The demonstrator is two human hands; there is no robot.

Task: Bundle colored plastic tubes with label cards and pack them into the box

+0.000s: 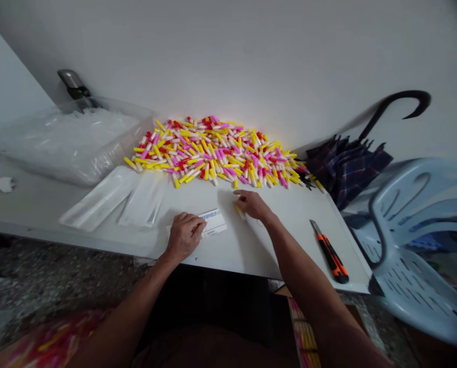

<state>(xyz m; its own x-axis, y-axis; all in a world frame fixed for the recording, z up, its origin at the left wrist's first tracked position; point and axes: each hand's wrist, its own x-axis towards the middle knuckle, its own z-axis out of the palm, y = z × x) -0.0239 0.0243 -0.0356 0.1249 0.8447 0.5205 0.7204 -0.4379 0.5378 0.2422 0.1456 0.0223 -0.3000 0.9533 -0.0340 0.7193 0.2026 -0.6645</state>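
Card (215, 223): left hand (184, 237), fingers curled, likely steadies it; right hand (252, 205), beside it, curls over tube (240, 210); both grips unclear.

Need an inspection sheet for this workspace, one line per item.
Surface: white table, white scrap at left.
Job's things: heap of small coloured-and-white pieces; printed white card; yellow-and-white piece.
Clutter: orange-and-black cutter, blade visible; clear plastic sleeves.
Grippers: left hand on card; right hand at yellow-and-white piece, grip unclear.
Cables: nothing seen.
Surroundings: umbrella, light-blue chair at right; wall behind.
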